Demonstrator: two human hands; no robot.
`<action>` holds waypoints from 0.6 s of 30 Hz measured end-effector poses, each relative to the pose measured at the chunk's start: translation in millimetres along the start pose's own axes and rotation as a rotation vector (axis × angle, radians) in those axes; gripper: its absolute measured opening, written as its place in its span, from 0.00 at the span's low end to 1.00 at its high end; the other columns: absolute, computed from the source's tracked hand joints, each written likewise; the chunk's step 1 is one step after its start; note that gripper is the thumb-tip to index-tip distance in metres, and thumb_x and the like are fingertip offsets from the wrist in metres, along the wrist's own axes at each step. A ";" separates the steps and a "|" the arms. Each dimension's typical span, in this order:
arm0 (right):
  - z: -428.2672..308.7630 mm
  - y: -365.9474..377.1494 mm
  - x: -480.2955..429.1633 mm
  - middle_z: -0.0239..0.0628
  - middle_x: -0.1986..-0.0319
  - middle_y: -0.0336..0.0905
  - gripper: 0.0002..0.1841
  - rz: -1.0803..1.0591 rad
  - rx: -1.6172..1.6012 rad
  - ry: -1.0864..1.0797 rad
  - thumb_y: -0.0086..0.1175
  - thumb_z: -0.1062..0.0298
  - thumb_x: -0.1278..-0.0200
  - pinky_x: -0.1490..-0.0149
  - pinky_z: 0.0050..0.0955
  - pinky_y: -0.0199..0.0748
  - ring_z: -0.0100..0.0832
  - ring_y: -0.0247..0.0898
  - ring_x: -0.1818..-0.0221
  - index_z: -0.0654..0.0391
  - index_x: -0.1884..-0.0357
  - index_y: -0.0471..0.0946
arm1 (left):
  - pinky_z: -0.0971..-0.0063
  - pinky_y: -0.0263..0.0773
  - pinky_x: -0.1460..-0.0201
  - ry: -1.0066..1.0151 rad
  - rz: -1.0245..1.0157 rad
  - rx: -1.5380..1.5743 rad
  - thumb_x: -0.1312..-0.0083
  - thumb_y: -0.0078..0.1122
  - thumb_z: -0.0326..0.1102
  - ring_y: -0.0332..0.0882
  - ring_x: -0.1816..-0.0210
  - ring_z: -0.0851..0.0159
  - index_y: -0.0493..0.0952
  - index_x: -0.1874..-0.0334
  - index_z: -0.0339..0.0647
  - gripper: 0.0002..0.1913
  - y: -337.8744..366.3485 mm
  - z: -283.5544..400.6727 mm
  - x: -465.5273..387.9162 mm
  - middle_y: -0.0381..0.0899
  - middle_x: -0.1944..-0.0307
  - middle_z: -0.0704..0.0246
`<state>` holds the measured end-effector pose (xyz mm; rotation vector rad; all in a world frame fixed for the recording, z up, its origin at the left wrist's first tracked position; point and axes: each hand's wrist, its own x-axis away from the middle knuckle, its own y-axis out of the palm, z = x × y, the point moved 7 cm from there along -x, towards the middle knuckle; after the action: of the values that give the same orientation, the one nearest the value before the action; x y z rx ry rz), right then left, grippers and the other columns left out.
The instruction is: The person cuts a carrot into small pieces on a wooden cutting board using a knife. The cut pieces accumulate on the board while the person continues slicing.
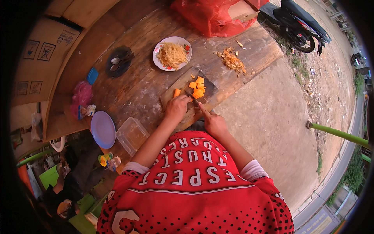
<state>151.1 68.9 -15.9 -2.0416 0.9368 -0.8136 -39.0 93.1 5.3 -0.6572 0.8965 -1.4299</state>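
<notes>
My right hand [214,121] grips a knife [195,98], its index finger stretched along the back of the blade. My left hand [177,107] presses on a piece of carrot beside the blade, mostly covered by the fingers. Both hands are over a dark wooden cutting board [172,86] near the table's edge. Beyond the knife lies a heap of cut orange carrot pieces [198,87]. A thicker carrot chunk [177,92] rests on the board just past my left hand. Behind the board, a flower-patterned plate [157,60] holds pale yellow shreds [172,55].
Peelings [232,61] lie right on the wooden table [140,84]; a red plastic bag [204,17] stands behind. To the left are a dark dish with spoons [119,65], a lilac plate [102,129] and a clear plastic container [131,136]. Another person [61,190] is at lower left.
</notes>
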 end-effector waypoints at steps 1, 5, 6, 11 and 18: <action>0.2 -0.3 1.5 0.53 0.63 0.85 0.46 0.000 0.012 -0.016 0.53 0.70 0.32 0.62 0.52 0.85 0.53 0.86 0.68 0.30 0.12 0.55 | 0.58 0.83 0.50 0.005 0.001 -0.002 0.35 0.60 0.23 0.87 0.55 0.50 0.88 0.55 0.43 0.11 0.3 -0.4 -0.3 0.87 0.58 0.65; -1.6 -2.3 7.1 0.51 0.65 0.84 0.46 -0.009 0.052 -0.034 0.54 0.70 0.32 0.63 0.51 0.84 0.52 0.86 0.69 0.32 0.12 0.56 | 0.58 0.83 0.51 0.008 -0.006 -0.007 0.35 0.60 0.23 0.87 0.55 0.50 0.88 0.55 0.43 0.11 0.8 -1.8 0.4 0.87 0.58 0.65; -2.0 -2.7 7.9 0.51 0.65 0.84 0.46 -0.008 0.056 -0.038 0.54 0.70 0.32 0.63 0.51 0.84 0.51 0.86 0.69 0.32 0.12 0.56 | 0.58 0.83 0.51 0.007 -0.006 -0.002 0.35 0.59 0.23 0.87 0.55 0.50 0.88 0.55 0.43 0.11 -0.1 -0.8 0.1 0.87 0.58 0.64; -3.2 -3.3 8.3 0.51 0.67 0.84 0.43 0.024 0.016 -0.069 0.54 0.70 0.29 0.66 0.50 0.83 0.52 0.84 0.72 0.34 0.12 0.57 | 0.58 0.83 0.51 0.022 -0.013 -0.010 0.34 0.58 0.23 0.87 0.55 0.50 0.88 0.55 0.42 0.11 -0.9 0.0 0.2 0.87 0.58 0.64; -5.2 0.8 -13.4 0.49 0.67 0.84 0.45 0.052 0.002 -0.055 0.55 0.71 0.32 0.64 0.52 0.82 0.53 0.84 0.71 0.34 0.12 0.58 | 0.58 0.83 0.49 0.024 -0.013 -0.032 0.35 0.58 0.22 0.87 0.53 0.50 0.87 0.54 0.42 0.13 -2.5 1.2 1.2 0.87 0.56 0.64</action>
<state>139.7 77.6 -16.9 -2.0193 0.9544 -0.7272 -39.5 91.6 7.9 -0.6719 0.9366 -1.4403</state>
